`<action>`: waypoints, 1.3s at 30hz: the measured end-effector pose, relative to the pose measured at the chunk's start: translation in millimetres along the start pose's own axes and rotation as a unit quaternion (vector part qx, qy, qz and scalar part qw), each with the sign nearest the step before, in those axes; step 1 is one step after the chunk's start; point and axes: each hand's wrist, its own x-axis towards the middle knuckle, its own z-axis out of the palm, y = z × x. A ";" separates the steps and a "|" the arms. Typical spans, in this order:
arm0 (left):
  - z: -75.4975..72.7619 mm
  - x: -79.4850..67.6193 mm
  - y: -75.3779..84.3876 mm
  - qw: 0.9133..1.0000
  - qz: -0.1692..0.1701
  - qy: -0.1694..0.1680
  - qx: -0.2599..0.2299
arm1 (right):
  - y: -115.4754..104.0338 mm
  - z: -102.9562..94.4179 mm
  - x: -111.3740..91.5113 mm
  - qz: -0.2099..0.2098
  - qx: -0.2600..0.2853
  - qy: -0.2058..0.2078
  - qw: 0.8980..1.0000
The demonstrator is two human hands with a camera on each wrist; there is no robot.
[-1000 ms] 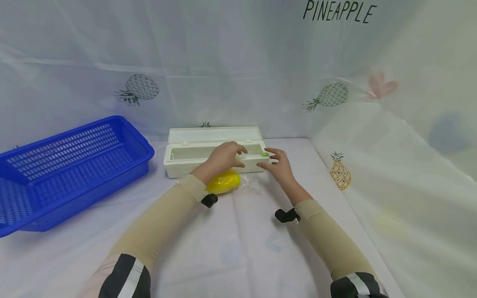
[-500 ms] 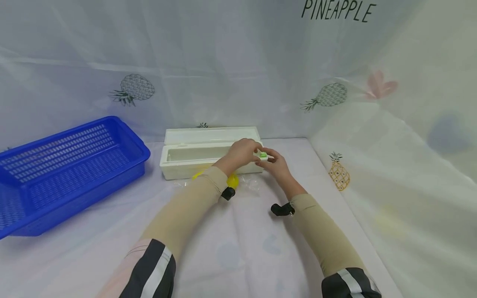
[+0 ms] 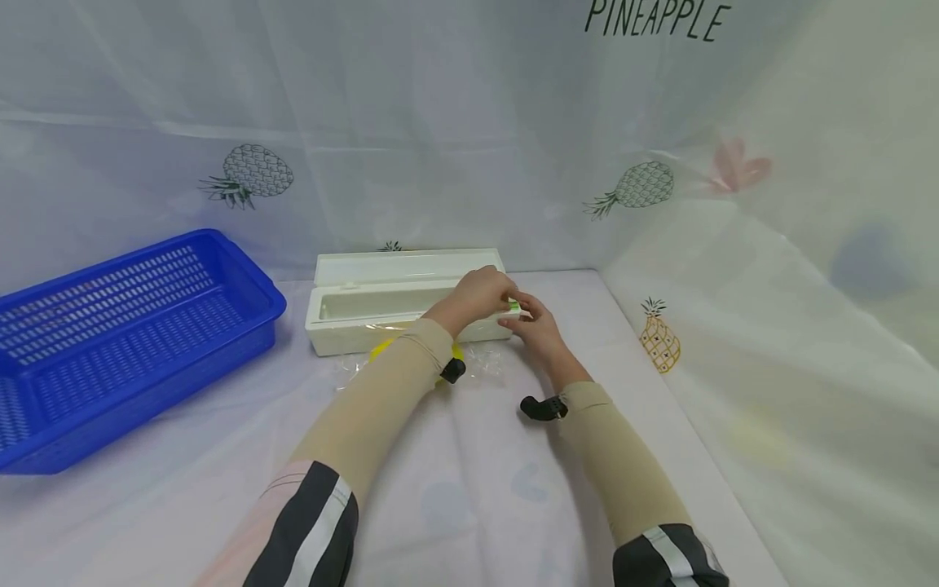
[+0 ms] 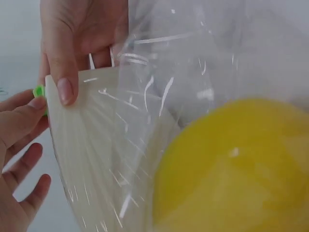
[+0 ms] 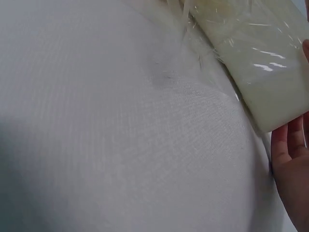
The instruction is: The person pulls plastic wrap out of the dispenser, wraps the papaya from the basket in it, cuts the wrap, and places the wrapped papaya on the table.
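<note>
A long white cling film box [image 3: 341, 338] stands at the back of the table with its lid [image 3: 407, 265] raised. My left hand [image 3: 477, 295] reaches over its right part and pinches a small green slider [image 4: 39, 92] at the top rim between thumb and forefinger. My right hand [image 3: 538, 328] grips the box's right end, with the thumb on the front face and the fingers behind. Clear film [image 4: 145, 67] hangs over the front of the box. It also covers a rounded yellow object [image 4: 241, 169], which lies in front, partly hidden by my left forearm in the head view.
A blue slotted basket [image 3: 253, 338] stands to the left. The table has a white cloth [image 3: 499, 497], and a pineapple-printed sheet [image 3: 440, 163] rises right behind the box and along the right side.
My left hand has moved right along the box and now pinches the green slider. My right hand has stayed at the box's right end. Clear film now shows over the front of the box.
</note>
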 end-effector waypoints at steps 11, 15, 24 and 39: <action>-10.5 -14.7 -7.2 0.996 0.042 -0.025 0.074 | 3.3 12.7 8.1 0.006 0.039 -0.020 0.999; -10.8 -19.0 -12.5 0.994 0.058 -0.035 0.082 | 5.1 13.6 8.5 0.016 0.050 -0.020 0.998; -27.6 -44.6 -27.9 0.994 0.046 -0.067 0.077 | 2.5 10.4 8.2 0.021 0.059 -0.007 0.998; -42.6 -110.5 -77.9 0.991 0.037 -0.078 0.099 | 4.7 5.8 4.6 0.031 0.072 0.001 0.997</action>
